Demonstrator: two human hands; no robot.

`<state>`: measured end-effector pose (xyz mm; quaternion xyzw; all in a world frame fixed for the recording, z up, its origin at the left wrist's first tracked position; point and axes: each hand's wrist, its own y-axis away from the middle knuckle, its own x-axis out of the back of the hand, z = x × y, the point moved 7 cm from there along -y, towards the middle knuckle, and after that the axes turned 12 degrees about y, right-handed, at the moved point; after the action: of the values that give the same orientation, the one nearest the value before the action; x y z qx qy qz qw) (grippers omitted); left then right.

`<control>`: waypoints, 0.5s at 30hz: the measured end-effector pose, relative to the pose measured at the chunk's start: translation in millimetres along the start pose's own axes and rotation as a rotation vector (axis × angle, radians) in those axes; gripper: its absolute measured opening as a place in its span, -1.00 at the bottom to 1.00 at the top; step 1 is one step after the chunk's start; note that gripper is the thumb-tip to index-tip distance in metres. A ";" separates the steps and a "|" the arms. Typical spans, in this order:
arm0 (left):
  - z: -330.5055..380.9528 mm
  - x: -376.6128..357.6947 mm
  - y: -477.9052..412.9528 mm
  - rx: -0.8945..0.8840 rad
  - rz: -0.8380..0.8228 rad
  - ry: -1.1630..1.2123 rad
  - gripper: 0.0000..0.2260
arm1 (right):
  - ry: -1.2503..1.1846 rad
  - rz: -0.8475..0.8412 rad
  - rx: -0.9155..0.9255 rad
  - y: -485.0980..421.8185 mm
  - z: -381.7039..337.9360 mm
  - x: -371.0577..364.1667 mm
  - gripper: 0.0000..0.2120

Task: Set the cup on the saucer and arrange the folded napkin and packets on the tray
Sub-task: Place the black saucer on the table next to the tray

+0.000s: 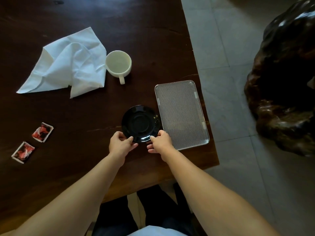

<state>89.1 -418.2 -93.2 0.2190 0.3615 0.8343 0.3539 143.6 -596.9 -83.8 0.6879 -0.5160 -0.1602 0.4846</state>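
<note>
Black saucer pinched by both hands, left hand & right hand

We cannot read the print on the two red, black and white paper packets: it is too small and blurred. Our left hand and right hand cover parts of the near rim of the round black glossy saucer. The dark knotted glossy wooden stump runs off the right edge.
</note>
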 end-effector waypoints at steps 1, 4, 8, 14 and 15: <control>0.0 -0.7 -0.4 -0.001 -0.002 -0.002 -0.86 | -0.004 0.000 -0.003 -0.9 0.3 0.0 -0.75; 0.3 -2.9 -1.6 -0.007 0.000 -0.012 -0.85 | 0.000 0.000 -0.008 -2.7 0.2 -0.5 -0.80; 0.8 -4.1 -4.9 -0.025 0.011 -0.029 -0.84 | 0.004 -0.001 -0.010 -6.6 1.5 -1.6 -0.81; 2.0 -6.3 -9.0 -0.035 0.006 -0.074 -0.82 | 0.009 0.009 -0.020 -9.0 2.6 -3.0 -0.57; 3.3 -7.0 -9.6 -0.037 0.003 -0.082 -0.82 | 0.005 0.012 -0.020 -9.5 2.4 -3.1 -0.56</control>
<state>99.8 -417.2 -99.2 0.2470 0.3310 0.8318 0.3710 145.8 -595.5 -93.7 0.6803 -0.5172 -0.1609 0.4938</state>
